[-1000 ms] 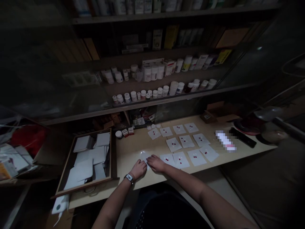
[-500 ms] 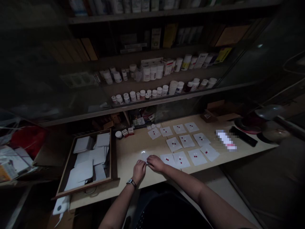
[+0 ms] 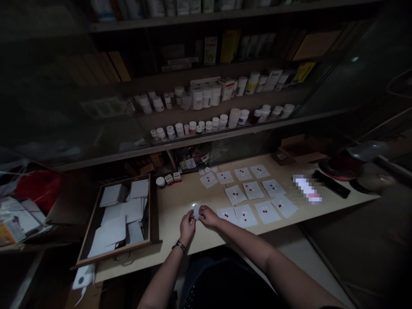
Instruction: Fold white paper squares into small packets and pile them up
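Observation:
Over the desk, a small piece of white paper (image 3: pixel 196 212) is held upright between my two hands. My left hand (image 3: pixel 187 224), with a watch band at the wrist, pinches its left edge. The fingers of my right hand (image 3: pixel 209 216) are closed on its right edge. Whether anything lies inside the paper, I cannot tell. To the right, several white paper squares (image 3: pixel 268 216) lie in rough rows, with red pills (image 3: pixel 265 210) and paler ones on them. The nearest square (image 3: pixel 222 210) is just beside my right hand.
An open drawer (image 3: pixel 155 223) at left holds stacks of white paper (image 3: pixel 111 231). A white-capped bottle (image 3: pixel 160 182) and small boxes (image 3: pixel 177 176) stand behind. A black phone (image 3: pixel 331 183) and a cardboard box (image 3: pixel 298 150) are at right. Shelves of medicine bottles (image 3: pixel 198 98) rise above.
My hands have lifted slightly and turned, so the paper between them now shows upright. Before, it was mostly hidden low between my fingers. The paper squares have not moved on the desk.

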Action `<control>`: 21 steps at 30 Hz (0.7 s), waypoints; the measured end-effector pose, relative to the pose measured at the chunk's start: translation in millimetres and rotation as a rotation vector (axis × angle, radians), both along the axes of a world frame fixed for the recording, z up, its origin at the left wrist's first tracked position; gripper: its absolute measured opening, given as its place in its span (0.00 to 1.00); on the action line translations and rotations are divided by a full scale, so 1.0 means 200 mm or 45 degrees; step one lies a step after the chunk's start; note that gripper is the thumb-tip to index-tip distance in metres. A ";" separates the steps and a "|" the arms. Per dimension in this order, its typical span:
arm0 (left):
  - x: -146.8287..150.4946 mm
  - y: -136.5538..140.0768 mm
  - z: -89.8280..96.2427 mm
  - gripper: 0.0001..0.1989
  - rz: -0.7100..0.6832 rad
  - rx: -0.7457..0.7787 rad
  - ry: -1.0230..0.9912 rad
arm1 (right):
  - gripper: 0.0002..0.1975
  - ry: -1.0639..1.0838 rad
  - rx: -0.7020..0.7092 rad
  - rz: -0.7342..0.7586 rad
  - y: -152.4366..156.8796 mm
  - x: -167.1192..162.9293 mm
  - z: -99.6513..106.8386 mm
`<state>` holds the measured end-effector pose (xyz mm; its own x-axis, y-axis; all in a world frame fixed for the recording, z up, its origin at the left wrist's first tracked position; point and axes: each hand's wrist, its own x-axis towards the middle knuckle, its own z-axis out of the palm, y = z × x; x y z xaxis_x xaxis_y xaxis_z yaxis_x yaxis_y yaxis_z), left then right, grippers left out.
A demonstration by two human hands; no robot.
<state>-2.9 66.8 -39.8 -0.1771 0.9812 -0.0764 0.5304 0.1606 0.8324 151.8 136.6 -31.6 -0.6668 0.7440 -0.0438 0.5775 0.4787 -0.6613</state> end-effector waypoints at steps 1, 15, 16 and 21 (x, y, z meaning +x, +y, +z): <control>0.00 0.01 0.00 0.18 0.013 -0.026 -0.005 | 0.03 0.003 -0.014 -0.007 0.01 0.00 0.00; 0.03 0.04 0.01 0.13 0.164 -0.098 -0.094 | 0.03 0.162 -0.127 -0.146 0.01 -0.02 -0.06; 0.03 0.04 0.01 0.13 0.160 -0.071 -0.147 | 0.04 0.175 -0.142 -0.149 0.01 -0.03 -0.07; 0.01 0.03 -0.03 0.13 0.163 0.017 -0.298 | 0.05 0.164 -0.211 -0.172 0.01 -0.04 -0.11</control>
